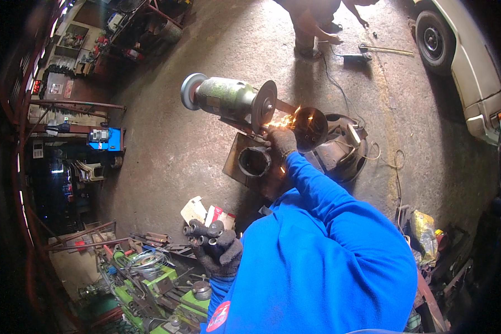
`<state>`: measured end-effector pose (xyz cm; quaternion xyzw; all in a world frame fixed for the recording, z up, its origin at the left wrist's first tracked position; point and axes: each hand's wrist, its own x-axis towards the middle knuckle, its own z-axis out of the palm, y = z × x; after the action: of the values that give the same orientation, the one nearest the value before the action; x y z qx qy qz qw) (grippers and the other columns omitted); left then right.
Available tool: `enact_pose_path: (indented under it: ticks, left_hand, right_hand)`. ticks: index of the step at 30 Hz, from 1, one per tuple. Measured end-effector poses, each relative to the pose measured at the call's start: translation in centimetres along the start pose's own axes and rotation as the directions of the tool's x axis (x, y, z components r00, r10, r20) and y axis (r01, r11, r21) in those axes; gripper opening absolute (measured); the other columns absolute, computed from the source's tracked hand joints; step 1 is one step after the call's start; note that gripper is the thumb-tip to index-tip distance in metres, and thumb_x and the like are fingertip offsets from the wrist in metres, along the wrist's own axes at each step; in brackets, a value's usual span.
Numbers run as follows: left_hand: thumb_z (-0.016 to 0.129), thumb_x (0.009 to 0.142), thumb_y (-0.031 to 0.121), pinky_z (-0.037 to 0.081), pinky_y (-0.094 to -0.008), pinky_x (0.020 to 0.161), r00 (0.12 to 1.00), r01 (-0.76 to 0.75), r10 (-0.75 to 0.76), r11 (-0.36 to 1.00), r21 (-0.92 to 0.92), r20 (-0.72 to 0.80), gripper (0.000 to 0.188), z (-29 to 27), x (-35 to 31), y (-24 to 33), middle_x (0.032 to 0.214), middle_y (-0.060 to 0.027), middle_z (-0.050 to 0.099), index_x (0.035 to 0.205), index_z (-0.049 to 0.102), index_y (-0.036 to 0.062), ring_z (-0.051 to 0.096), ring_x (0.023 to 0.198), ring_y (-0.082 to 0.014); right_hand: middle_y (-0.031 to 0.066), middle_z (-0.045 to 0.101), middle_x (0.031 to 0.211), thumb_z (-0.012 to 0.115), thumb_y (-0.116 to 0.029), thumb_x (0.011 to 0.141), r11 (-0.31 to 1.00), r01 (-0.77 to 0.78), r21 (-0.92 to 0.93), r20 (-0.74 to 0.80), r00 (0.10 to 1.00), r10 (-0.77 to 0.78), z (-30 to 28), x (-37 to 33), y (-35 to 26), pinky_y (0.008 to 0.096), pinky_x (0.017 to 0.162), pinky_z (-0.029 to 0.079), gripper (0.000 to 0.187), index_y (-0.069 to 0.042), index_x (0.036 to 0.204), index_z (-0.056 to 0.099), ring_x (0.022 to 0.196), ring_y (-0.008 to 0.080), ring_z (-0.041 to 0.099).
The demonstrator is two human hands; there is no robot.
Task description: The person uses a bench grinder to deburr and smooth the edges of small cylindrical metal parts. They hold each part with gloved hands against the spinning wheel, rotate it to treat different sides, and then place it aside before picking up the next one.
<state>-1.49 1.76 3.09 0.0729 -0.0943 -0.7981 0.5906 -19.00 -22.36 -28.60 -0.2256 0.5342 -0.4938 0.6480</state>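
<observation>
My right hand (281, 140), in a dark work glove, is closed close to the right-hand wheel (264, 106) of a green bench grinder (224, 94). Orange sparks (286, 119) spray rightward from there; whatever the fingers grip is hidden by the glove and sparks. A dark round metal plate (310, 129) stands just right of the sparks. Down at the lower left, my gloved left hand (224, 257) is wrapped round several short metal tubes (212, 228), their open ends showing. An open cylindrical metal can (254, 161) sits below the grinder, nearest to my right wrist.
A dark rim-like base with a cable (348, 147) lies right of the plate. Beyond, another person (312, 28) bends near an angle grinder (357, 57). A pale vehicle (473, 72) stands at the far right. Green machinery (156, 284) and torn cardboard (195, 210) lie lower left.
</observation>
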Motion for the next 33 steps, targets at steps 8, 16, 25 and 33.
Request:
enact_pose_path:
  ticks: [8, 16, 25, 33]
  left_hand:
    - [0.068, 0.11, 0.037, 0.057, -0.0274, 0.064, 0.99, -0.081, 0.083, 0.996, 0.025, -0.117, 0.029, 0.0, -0.6, -0.2, 0.126, -0.0055, 0.064, 0.138, 0.071, 0.0365, 0.061, 0.104, -0.0166]
    - [0.066, 0.111, 0.039, 0.056, -0.0261, 0.064, 0.989, -0.057, 0.064, 0.997, 0.058, -0.13, 0.031, -0.2, -0.8, 0.1, 0.128, -0.0053, 0.065, 0.141, 0.071, 0.0377, 0.061, 0.104, -0.0159]
    - [0.065, 0.112, 0.038, 0.058, -0.0272, 0.065, 0.99, -0.064, 0.072, 0.995, 0.072, -0.118, 0.03, 0.0, -1.0, 0.0, 0.131, -0.0066, 0.066, 0.141, 0.07, 0.0376, 0.063, 0.11, -0.0187]
    - [0.064, 0.112, 0.037, 0.058, -0.0289, 0.066, 0.992, -0.057, 0.062, 0.997, 0.053, -0.108, 0.026, 0.1, -0.9, -0.1, 0.131, -0.0075, 0.064, 0.138, 0.07, 0.0381, 0.062, 0.11, -0.0185]
  right_hand:
    - [0.0077, 0.084, 0.101, 0.077, -0.017, 0.096, 0.991, -0.134, 0.016, -0.068, 0.989, 0.134, 1.1, -3.4, -4.3, 0.0338, 0.074, 0.06, 0.03, -0.008, 0.124, 0.083, 0.08, 0.0156, 0.075]
    - [0.0083, 0.082, 0.098, 0.077, -0.011, 0.096, 0.987, -0.078, 0.142, -0.059, 0.994, 0.087, 1.2, -3.6, -3.8, 0.0325, 0.069, 0.061, 0.032, -0.007, 0.127, 0.082, 0.08, 0.0164, 0.076]
    - [0.0127, 0.08, 0.098, 0.073, -0.019, 0.105, 0.972, -0.181, 0.152, -0.078, 0.978, 0.194, 1.2, -3.0, -4.5, 0.0323, 0.053, 0.057, 0.029, -0.001, 0.127, 0.074, 0.066, 0.0167, 0.07]
    - [0.0146, 0.082, 0.104, 0.069, -0.004, 0.102, 0.98, -0.12, 0.158, -0.071, 0.989, 0.133, 1.4, -3.6, -5.2, 0.0323, 0.052, 0.057, 0.034, -0.002, 0.136, 0.071, 0.07, 0.0173, 0.074]
